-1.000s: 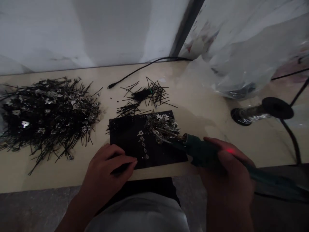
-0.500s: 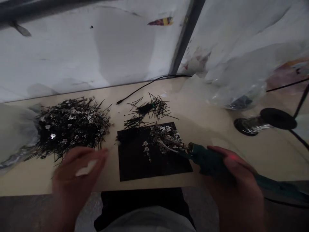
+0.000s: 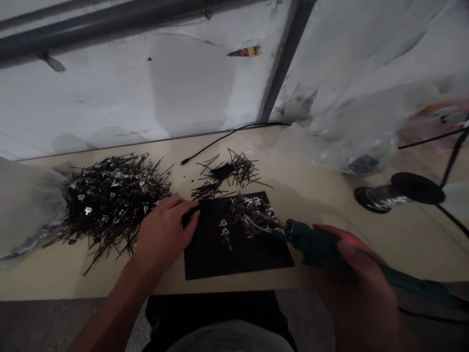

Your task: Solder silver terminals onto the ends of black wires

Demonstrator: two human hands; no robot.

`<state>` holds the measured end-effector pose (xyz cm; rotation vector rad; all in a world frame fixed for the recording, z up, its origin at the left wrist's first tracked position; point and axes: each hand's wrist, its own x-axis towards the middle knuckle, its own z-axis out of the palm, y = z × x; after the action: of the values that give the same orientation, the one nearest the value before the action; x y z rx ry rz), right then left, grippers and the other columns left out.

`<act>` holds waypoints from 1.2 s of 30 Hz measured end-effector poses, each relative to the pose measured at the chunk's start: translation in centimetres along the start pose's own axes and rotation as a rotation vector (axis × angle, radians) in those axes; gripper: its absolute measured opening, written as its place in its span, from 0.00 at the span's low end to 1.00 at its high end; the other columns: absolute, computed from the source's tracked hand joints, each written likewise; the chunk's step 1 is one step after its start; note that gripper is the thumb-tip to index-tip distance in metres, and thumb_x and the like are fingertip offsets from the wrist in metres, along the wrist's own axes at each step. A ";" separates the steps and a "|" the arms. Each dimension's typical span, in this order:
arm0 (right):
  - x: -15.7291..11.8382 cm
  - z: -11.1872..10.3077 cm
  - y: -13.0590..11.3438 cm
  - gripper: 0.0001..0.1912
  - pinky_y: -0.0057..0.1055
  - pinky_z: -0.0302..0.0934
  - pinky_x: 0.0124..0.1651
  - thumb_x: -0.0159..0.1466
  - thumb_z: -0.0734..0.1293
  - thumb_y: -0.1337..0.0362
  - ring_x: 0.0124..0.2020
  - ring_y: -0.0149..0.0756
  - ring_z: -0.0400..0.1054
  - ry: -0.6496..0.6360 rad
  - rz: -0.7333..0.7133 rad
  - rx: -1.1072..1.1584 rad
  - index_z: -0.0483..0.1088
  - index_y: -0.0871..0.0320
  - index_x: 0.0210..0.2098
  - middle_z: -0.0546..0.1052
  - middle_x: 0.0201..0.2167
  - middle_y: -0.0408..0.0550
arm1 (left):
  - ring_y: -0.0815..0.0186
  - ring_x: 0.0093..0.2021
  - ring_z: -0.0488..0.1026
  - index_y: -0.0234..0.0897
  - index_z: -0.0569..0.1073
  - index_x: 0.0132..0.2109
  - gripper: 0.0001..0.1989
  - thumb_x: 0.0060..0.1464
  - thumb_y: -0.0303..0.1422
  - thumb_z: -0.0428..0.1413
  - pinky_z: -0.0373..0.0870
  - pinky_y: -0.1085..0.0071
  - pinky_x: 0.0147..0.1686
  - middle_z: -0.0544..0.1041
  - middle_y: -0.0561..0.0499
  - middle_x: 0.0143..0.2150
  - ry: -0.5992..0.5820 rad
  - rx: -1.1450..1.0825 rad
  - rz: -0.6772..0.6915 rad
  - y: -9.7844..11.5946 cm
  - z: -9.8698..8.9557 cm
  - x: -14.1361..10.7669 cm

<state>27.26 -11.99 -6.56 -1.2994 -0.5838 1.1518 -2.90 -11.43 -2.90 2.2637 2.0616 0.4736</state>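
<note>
far left: crumpled clear plastic bag (image 3: 25, 205) at the table edge, touching a big heap of black wire leads with silver tabs (image 3: 110, 200). just right of the heap: left hand (image 3: 164, 232), palm down on the beige table (image 3: 311, 181), fingers loosely curled, fingertips at the left edge of a black mat (image 3: 234, 249); something dark under the fingertips, cannot tell whether pinched or only touched. behind the mat: small scatter of loose black wires (image 3: 227, 173), and a thin black cable (image 3: 227, 137) running back toward the wall. on the mat: a short line of small silver pieces (image 3: 224, 230) and, at its upper right part, a cluster of silver tabs (image 3: 252, 212). right of centre: green-handled soldering iron (image 3: 315, 242), long axis running from lower right up to upper left, metal tip pointing left into the cluster of tabs, cord end trailing off toward the lower right. right hand (image 3: 355, 283) wrapped closed around the handle, thumb along its top, a small red glow showing at the thumb. far right: solder spool (image 3: 399, 190) lying on its side on the table, well apart from the iron, with a large clear plastic bag (image 3: 366, 127) behind it.
</note>
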 end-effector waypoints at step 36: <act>-1.5 -1.1 -0.3 0.18 0.30 0.72 0.28 0.54 0.79 0.50 0.32 0.42 0.80 -0.100 0.015 -0.102 0.86 0.51 0.40 0.85 0.34 0.50 | 0.66 0.30 0.78 0.47 0.81 0.47 0.08 0.68 0.35 0.56 0.73 0.72 0.31 0.83 0.55 0.37 -0.189 -0.368 -0.016 0.2 -2.3 -1.7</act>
<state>27.74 -13.75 -6.16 -1.3399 -0.7155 1.2176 -3.38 -13.47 -1.01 1.9932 1.7350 0.5603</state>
